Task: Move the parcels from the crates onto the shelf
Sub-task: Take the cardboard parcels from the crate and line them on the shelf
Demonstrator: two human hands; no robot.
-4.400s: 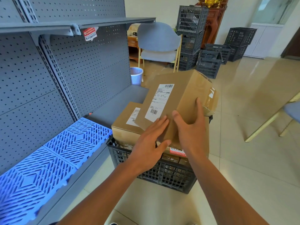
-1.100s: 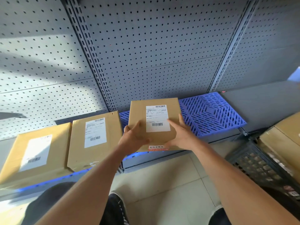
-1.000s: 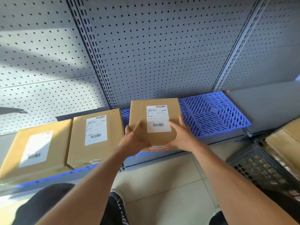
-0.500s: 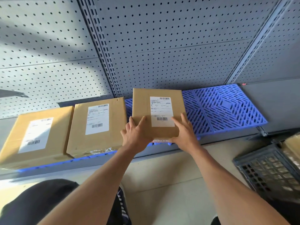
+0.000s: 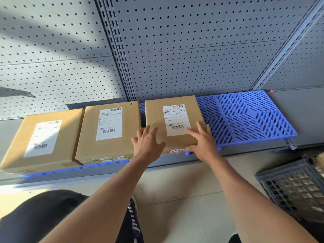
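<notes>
A brown cardboard parcel (image 5: 172,120) with a white label lies flat on the blue plastic grid mat (image 5: 249,118) of the bottom shelf. My left hand (image 5: 148,143) rests with spread, straight fingers on its near left corner. My right hand (image 5: 203,140) lies flat with straight fingers on its near right corner. Two more labelled parcels sit on the shelf to the left: the middle parcel (image 5: 108,130) beside it and the far left parcel (image 5: 42,139). The dark crate (image 5: 294,186) stands on the floor at the lower right.
Grey pegboard backing (image 5: 175,50) with slotted uprights rises behind the shelf. The blue mat is bare to the right of the parcel, then grey shelf. My knees and dark clothing (image 5: 43,218) fill the lower left over the tiled floor.
The parcel went from the crate to the shelf, and has slid further back onto the mat. Both hands went from gripping its near edge to lying flat on top of it.
</notes>
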